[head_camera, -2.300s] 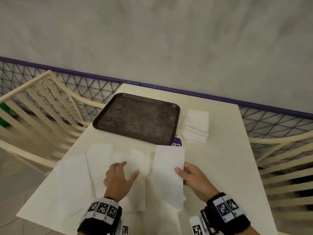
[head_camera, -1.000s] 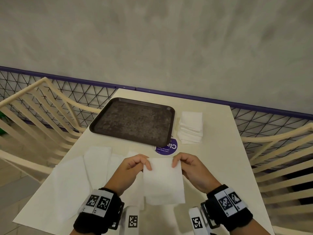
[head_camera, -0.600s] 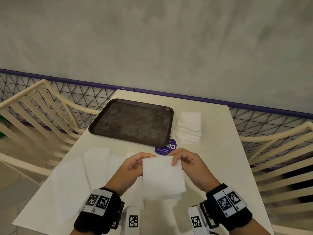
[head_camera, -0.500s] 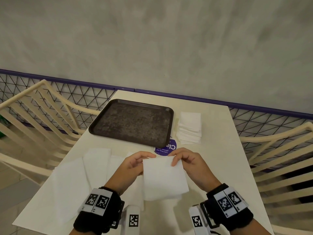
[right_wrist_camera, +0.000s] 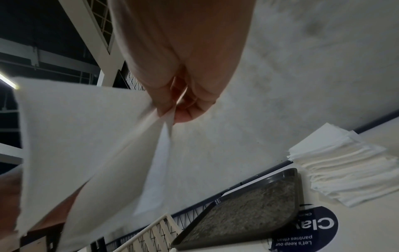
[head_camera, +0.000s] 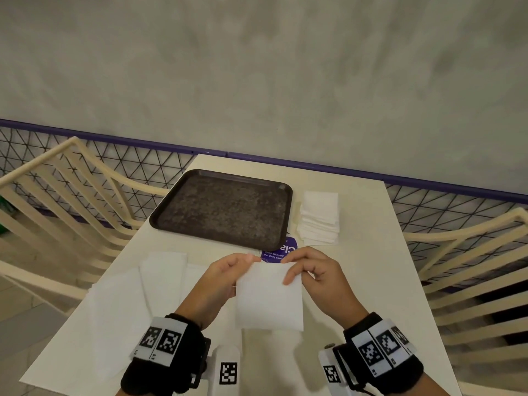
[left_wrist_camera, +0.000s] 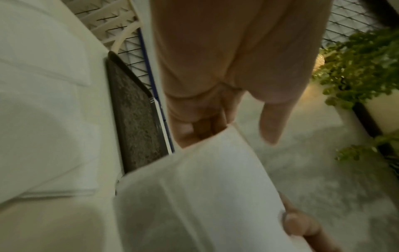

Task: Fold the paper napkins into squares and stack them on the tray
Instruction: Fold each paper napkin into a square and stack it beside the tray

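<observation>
Both hands hold one white paper napkin (head_camera: 268,298) up over the near middle of the table, folded to about a square. My left hand (head_camera: 225,277) pinches its top left corner. The top right corner is pinched by my right hand (head_camera: 311,274). In the left wrist view the napkin (left_wrist_camera: 194,187) hangs from the left fingers (left_wrist_camera: 194,129); in the right wrist view the right fingertips (right_wrist_camera: 170,109) pinch the napkin (right_wrist_camera: 86,127). The dark tray (head_camera: 225,210) lies bare at the far side. Several unfolded napkins (head_camera: 160,281) lie flat on the near left of the table.
A stack of folded white napkins (head_camera: 320,218) sits right of the tray. A purple round sticker (head_camera: 281,250) is on the cream table (head_camera: 371,267). Cream slatted chairs (head_camera: 57,195) stand on both sides; a mesh fence with a purple rail (head_camera: 428,184) runs behind.
The right hand lifted a long folded napkin from the table, the left hand joined it, and the napkin got folded shorter, to about a square, held between both hands.
</observation>
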Action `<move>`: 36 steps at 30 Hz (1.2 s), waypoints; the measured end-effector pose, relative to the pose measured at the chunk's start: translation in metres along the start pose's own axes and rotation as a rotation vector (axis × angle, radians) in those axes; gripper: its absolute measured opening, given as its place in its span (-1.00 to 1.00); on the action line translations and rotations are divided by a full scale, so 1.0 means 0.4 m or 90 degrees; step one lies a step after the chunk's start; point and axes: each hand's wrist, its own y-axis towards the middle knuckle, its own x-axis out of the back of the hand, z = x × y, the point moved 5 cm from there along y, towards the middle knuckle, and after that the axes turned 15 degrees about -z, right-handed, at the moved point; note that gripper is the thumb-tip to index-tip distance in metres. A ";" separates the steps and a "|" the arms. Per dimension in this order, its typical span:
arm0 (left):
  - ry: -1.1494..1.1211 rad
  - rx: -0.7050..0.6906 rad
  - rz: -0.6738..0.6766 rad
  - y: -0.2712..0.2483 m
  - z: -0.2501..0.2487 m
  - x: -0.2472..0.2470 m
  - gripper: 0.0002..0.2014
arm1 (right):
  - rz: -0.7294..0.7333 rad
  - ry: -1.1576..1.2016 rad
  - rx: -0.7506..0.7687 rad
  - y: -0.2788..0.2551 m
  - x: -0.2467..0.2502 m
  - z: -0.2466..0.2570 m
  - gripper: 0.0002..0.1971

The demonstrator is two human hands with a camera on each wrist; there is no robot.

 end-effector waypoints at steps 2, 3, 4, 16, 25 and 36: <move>0.034 -0.063 -0.023 0.003 -0.006 0.001 -0.86 | 0.003 -0.001 0.002 0.000 -0.001 -0.001 -0.59; 0.042 -0.084 -0.029 0.003 -0.007 0.002 -0.88 | 0.012 0.000 -0.001 0.001 0.000 0.002 -0.61; 0.049 -0.100 -0.033 0.003 -0.009 0.004 -0.90 | 0.035 0.017 -0.016 0.000 0.001 0.002 -0.64; 0.290 -0.446 -0.025 -0.018 -0.048 -0.005 -0.88 | 0.086 -0.080 -0.081 0.023 -0.014 0.019 -0.89; 0.279 -0.432 -0.034 -0.002 -0.039 0.008 -0.91 | -0.002 -0.073 -0.077 0.025 0.013 0.009 -0.83; 0.445 -0.539 -0.039 -0.005 -0.041 -0.007 -0.52 | 0.086 -0.165 0.054 0.017 -0.006 0.017 -0.93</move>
